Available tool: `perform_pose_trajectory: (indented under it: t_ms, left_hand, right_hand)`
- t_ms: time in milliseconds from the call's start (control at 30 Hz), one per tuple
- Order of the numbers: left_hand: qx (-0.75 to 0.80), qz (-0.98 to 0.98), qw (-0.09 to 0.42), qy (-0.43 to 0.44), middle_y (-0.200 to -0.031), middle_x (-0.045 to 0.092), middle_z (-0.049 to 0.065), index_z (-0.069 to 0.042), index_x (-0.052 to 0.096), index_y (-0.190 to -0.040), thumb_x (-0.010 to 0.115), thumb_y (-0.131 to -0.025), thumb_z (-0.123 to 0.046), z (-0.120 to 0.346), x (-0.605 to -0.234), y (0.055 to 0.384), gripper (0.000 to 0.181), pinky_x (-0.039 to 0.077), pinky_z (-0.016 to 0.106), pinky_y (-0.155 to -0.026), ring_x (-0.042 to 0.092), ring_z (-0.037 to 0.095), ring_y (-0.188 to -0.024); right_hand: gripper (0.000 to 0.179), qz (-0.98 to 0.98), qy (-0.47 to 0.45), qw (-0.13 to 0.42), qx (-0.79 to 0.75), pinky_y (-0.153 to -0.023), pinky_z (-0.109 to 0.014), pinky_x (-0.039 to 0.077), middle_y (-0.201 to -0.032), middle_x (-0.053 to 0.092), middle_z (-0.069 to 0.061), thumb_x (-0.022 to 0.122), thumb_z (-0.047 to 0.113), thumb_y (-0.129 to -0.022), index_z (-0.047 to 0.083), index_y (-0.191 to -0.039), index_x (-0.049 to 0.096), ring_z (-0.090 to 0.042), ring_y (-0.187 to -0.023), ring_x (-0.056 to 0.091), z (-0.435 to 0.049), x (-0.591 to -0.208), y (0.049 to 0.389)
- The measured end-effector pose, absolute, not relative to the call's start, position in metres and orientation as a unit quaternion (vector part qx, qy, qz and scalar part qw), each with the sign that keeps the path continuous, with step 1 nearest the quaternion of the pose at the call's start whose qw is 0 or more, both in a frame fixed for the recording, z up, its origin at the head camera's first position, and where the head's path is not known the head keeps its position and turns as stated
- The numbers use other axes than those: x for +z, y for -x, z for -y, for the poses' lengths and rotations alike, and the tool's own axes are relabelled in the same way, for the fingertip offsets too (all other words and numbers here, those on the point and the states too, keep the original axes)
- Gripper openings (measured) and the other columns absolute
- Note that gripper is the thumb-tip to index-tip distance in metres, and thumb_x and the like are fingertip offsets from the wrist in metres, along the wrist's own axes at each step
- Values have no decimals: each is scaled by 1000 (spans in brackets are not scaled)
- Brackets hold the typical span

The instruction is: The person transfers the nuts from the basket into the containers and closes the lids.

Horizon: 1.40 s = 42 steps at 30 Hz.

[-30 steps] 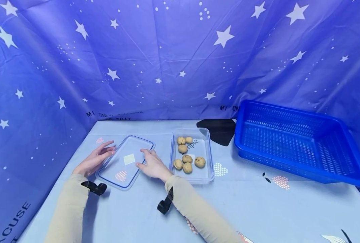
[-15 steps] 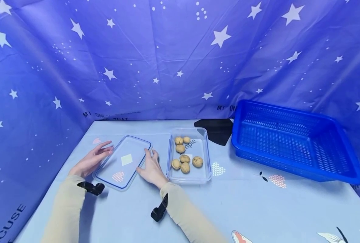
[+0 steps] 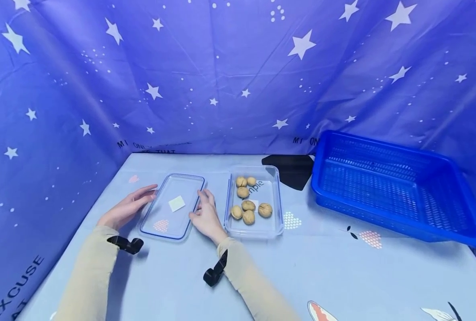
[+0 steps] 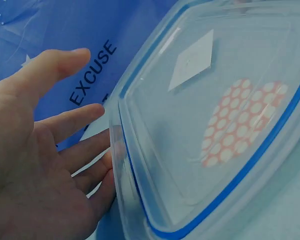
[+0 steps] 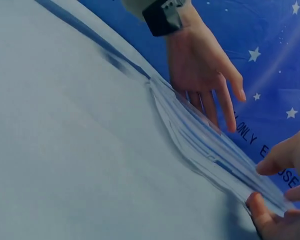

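A clear plastic lid (image 3: 170,223) with a blue seal lies on the table to the left of a clear food container (image 3: 262,229). At the lid's left edge is my left hand (image 3: 129,207), its fingers extended and the fingertips right at the rim; the left wrist view shows the thumb raised away from it. My right hand (image 3: 207,218) is along the opposite edge, thumb and fingertips at the rim, between lid and container. Several walnuts (image 3: 248,217) lie inside the container. A pale square label (image 3: 176,203) shows on the lid.
A large blue plastic basket (image 3: 366,218) stands at the back right of the table. Blue star-patterned cloth (image 3: 214,67) hangs behind and at the sides. The table has a pale blue printed cover (image 3: 342,276).
The lid has turned slightly and its near end has shifted right towards the container. My right hand has drawn back from over the lid to its right edge. The walnuts stay put.
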<state>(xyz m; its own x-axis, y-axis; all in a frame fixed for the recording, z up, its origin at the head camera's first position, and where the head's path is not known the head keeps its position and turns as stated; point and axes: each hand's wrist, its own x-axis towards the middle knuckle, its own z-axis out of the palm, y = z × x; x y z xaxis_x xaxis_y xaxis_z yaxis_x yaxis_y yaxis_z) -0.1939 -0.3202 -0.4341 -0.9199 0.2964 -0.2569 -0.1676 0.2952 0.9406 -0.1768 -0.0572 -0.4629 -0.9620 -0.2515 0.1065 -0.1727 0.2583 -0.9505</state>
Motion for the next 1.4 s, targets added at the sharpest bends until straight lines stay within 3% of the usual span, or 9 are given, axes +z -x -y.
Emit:
perform_pose_trajectory:
  t_ms: [133, 233, 367, 600, 833, 967, 1100, 1300, 1400]
  left_hand:
    - [613, -767, 190, -27, -157, 14, 23, -1, 17, -153, 46, -104, -23, 320, -433, 190, 62, 33, 30, -108, 15, 33, -141]
    - [636, -748, 189, -22, -157, 14, 21, -1, 17, -153, 46, -103, -16, 321, -432, 186, 60, 42, 19, -97, 18, 33, -141]
    - [647, -740, 179, -34, -157, 14, 21, 0, 18, -153, 45, -102, -12, 323, -432, 181, 59, 40, 25, -103, 16, 37, -142]
    - [664, -734, 135, -49, -157, 17, 20, 0, 22, -152, 46, -103, -14, 321, -434, 177, 56, 25, 51, -112, 22, 29, -141]
    - [748, -654, 93, -64, -151, 26, 7, -10, 35, -150, 45, -102, -6, 313, -426, 174, 49, 49, 27, -92, 52, 10, -113]
    - [799, -592, 78, -73, -157, 8, 9, -14, 46, -145, 43, -101, -1, 309, -417, 176, 46, 53, 21, -84, 58, 8, -100]
    - [803, -586, 74, -77, -159, -9, 8, -15, 49, -144, 43, -101, -1, 306, -411, 179, 45, 50, 20, -89, 52, 8, -110]
    - [791, -601, 81, -86, -152, 16, 10, -14, 42, -147, 43, -102, -2, 296, -410, 182, 47, 51, 23, -87, 52, 13, -109]
    - [782, -610, 80, -95, -154, 16, 12, -10, 37, -150, 43, -102, -1, 290, -410, 183, 49, 50, 24, -88, 51, 14, -112]
  right_hand:
    - [68, -782, 145, 23, -606, -79, -22, 51, -154, 19, -19, 57, -10, -85, -6, -147, 30, -19, -95, 54, 55, -464, 180]
    - [67, -775, 153, 10, -613, -81, -24, 51, -156, 19, -17, 53, -11, -87, -5, -149, 28, -19, -98, 53, 54, -465, 181]
    - [66, -769, 155, -4, -620, -80, -24, 52, -155, 21, -18, 52, -11, -88, -5, -149, 27, -19, -95, 54, 54, -464, 181]
    - [60, -745, 136, -13, -653, -79, -24, 53, -152, 27, -20, 54, -12, -86, -8, -143, 37, -23, -95, 58, 51, -453, 178]
    - [60, -724, 125, -16, -678, -82, -27, 54, -152, 26, -20, 55, -10, -87, -7, -144, 37, -26, -97, 58, 46, -439, 175]
    - [59, -710, 127, -14, -693, -86, -29, 53, -153, 26, -18, 56, -7, -89, -6, -145, 37, -31, -104, 58, 45, -431, 175]
    - [59, -706, 127, -17, -697, -87, -29, 53, -153, 26, -16, 55, -7, -90, -4, -146, 36, -31, -104, 59, 41, -420, 176]
    - [59, -711, 133, -25, -690, -85, -28, 53, -153, 27, -18, 55, -9, -88, -7, -144, 37, -28, -99, 57, 27, -410, 179]
    - [59, -715, 138, -16, -685, -85, -28, 52, -154, 27, -17, 56, -8, -89, -7, -144, 36, -28, -98, 55, 17, -408, 182]
